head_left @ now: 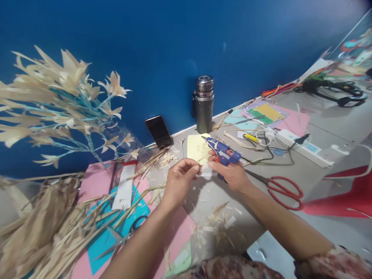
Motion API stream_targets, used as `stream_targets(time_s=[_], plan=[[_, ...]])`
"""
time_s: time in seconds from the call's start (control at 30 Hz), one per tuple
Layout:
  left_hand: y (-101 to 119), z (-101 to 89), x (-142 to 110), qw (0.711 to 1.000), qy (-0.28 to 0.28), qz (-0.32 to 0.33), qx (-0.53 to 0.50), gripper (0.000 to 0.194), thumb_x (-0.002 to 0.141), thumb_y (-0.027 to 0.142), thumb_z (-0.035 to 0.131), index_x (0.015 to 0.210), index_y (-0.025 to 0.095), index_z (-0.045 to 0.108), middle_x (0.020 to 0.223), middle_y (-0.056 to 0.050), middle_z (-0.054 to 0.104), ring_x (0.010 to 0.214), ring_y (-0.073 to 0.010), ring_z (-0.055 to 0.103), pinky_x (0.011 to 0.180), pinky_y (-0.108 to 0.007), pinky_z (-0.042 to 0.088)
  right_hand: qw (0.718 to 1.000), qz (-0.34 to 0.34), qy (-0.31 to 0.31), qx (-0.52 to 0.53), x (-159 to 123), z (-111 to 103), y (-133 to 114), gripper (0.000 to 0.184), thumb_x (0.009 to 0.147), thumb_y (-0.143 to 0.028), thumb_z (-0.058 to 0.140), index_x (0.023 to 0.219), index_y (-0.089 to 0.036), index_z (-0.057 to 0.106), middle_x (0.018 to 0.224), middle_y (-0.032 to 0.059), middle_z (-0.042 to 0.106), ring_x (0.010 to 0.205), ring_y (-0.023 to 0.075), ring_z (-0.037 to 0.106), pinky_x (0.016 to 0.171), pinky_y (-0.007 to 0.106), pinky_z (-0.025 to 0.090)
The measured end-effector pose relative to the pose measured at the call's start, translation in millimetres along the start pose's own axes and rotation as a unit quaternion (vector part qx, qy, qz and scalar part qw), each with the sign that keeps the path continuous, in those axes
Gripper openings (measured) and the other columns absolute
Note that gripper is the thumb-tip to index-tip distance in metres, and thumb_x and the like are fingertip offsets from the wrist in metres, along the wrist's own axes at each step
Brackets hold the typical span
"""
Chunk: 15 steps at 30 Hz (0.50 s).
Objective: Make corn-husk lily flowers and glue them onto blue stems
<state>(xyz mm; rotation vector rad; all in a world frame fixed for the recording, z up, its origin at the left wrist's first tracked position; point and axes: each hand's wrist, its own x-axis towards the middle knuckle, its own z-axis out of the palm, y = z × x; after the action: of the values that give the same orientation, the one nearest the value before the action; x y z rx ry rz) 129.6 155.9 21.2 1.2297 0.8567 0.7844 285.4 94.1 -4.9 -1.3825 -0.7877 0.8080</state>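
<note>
My right hand (232, 174) is wrapped round a blue glue gun (223, 150) with an orange trigger. The gun's nozzle points up and to the left, over a pale yellow paper pad (194, 144). Just left of the gun, my left hand (180, 180) is closed in a pinch, thumb against forefinger. Whatever sits between those fingertips is too small to make out. Pale scraps lie on the pad behind both hands. Red-handled scissors (283, 190) rest on the table beside my right wrist.
Dried-husk flowers (87, 104) on blue stems stand at left, above husk strips (52, 228). A phone (159, 131) and steel flask (204, 106) stand by the blue wall. Open scissors (119, 242) lie near my left forearm. A power strip (303, 148) with cables sits at right.
</note>
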Motion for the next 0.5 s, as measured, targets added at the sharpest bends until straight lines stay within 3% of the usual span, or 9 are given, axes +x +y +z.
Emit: stream_targets(time_s=[0.13, 0.23, 0.33, 0.5], plan=[[-1.7, 3.1, -2.5, 0.999, 0.001, 0.044, 0.032, 0.012, 0.077, 0.025, 0.076, 0.074, 0.016, 0.069, 0.065, 0.0, 0.066, 0.061, -0.0115, 0.055, 0.062, -0.024, 0.045, 1.0, 0.002, -0.002, 0.011, -0.1, -0.3, -2.3, 0.034, 0.069, -0.037, 0.077, 0.098, -0.02, 0.072, 0.084, 0.0038, 0.075, 0.076, 0.0212, 0.068, 0.068, 0.033, 0.053], [-4.3, 0.5, -1.3, 0.998, 0.018, 0.054, 0.018, 0.012, 0.078, 0.025, 0.076, 0.076, 0.016, 0.069, 0.064, 0.0, 0.066, 0.06, -0.012, 0.056, 0.063, -0.025, 0.045, 0.998, -0.043, -0.011, -0.054, 1.3, -8.0, -2.7, 0.019, 0.076, -0.039, 0.073, 0.085, -0.022, 0.075, 0.091, 0.0058, 0.077, 0.086, 0.0249, 0.071, 0.076, 0.038, 0.055], [-4.6, -6.4, 1.8, 0.996, 0.041, 0.078, -0.003, 0.012, 0.078, 0.026, 0.077, 0.079, 0.017, 0.07, 0.066, 0.0, 0.067, 0.063, -0.0125, 0.058, 0.065, -0.025, 0.046, 0.992, -0.079, -0.025, -0.092, 0.5, -20.4, -1.1, 0.016, 0.078, -0.041, 0.075, 0.08, -0.025, 0.077, 0.092, 0.0056, 0.079, 0.091, 0.0275, 0.072, 0.081, 0.041, 0.057], [-2.0, -14.6, 5.3, 0.99, 0.075, 0.112, -0.03, 0.013, 0.078, 0.027, 0.08, 0.079, 0.017, 0.071, 0.067, 0.0, 0.069, 0.066, -0.0122, 0.062, 0.068, -0.024, 0.048, 0.991, -0.089, -0.007, -0.101, -16.4, -33.6, 6.9, 0.025, 0.086, -0.046, 0.071, 0.089, -0.021, 0.075, 0.079, 0.0056, 0.077, 0.064, 0.0214, 0.07, 0.063, 0.033, 0.057]])
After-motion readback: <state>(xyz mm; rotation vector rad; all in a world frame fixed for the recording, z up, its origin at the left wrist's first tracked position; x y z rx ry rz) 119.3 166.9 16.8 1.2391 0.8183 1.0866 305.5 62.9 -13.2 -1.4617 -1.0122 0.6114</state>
